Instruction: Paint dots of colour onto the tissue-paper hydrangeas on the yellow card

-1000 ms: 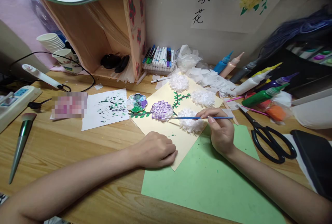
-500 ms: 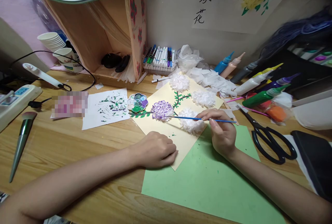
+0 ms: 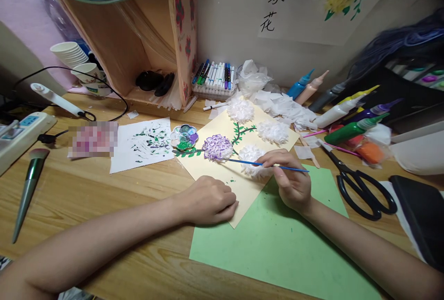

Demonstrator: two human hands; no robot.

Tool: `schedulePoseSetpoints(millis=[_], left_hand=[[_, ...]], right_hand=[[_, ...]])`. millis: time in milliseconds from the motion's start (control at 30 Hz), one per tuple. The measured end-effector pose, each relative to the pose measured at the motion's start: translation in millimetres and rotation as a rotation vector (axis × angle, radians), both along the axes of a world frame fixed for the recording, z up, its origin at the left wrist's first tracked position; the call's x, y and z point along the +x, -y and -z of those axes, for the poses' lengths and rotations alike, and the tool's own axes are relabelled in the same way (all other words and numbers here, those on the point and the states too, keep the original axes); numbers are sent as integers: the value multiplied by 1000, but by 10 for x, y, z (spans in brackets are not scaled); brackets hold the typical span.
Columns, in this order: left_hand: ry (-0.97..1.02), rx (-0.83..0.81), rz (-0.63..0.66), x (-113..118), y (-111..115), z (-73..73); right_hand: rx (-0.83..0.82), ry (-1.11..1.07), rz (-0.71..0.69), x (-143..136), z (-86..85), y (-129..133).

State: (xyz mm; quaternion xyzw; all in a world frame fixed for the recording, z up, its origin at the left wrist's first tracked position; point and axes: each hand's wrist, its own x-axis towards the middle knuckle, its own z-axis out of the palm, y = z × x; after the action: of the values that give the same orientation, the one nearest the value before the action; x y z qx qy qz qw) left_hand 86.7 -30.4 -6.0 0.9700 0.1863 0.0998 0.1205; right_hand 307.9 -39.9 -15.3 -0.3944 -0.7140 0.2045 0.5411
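My right hand (image 3: 289, 177) pinches a thin blue paintbrush (image 3: 246, 163), its tip at the lower edge of a purple-and-white paper flower (image 3: 217, 147). That flower is on a cream sheet (image 3: 204, 170) with painted green leaves and stems. White paper flowers sit on the sheet too, one (image 3: 252, 159) partly behind my right fingers. My left hand (image 3: 213, 200) rests with curled fingers on the lower part of the sheet; whether anything is inside is hidden. A flower-shaped paint palette (image 3: 184, 138) with green and purple paint stands left of the purple flower.
Under the cream sheet lies a green sheet (image 3: 270, 249). Black-handled scissors (image 3: 360, 189) and several paint bottles (image 3: 357, 126) are on the right. At left are a paint-smeared white paper (image 3: 142, 147) and a large makeup brush (image 3: 29, 193). A marker box (image 3: 213, 87) stands behind.
My right hand has shifted slightly left and down with the paintbrush, whose tip moved left along the purple flower's lower edge. My left hand stays put.
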Motion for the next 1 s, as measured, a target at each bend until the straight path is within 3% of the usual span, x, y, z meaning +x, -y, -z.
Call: schedulePoseSetpoints(millis=[200, 367, 500, 1000], left_hand=[[0, -3, 0, -2, -1, 10], [-1, 8, -5, 4, -2, 7], [-8, 8, -3, 5, -3, 9], [3, 27, 0, 2, 4, 23]], right_hand=[[70, -15, 36, 5, 10, 15], [28, 53, -6, 5, 9, 25], [107, -3, 25, 14, 17, 28], [94, 35, 0, 19, 13, 42]])
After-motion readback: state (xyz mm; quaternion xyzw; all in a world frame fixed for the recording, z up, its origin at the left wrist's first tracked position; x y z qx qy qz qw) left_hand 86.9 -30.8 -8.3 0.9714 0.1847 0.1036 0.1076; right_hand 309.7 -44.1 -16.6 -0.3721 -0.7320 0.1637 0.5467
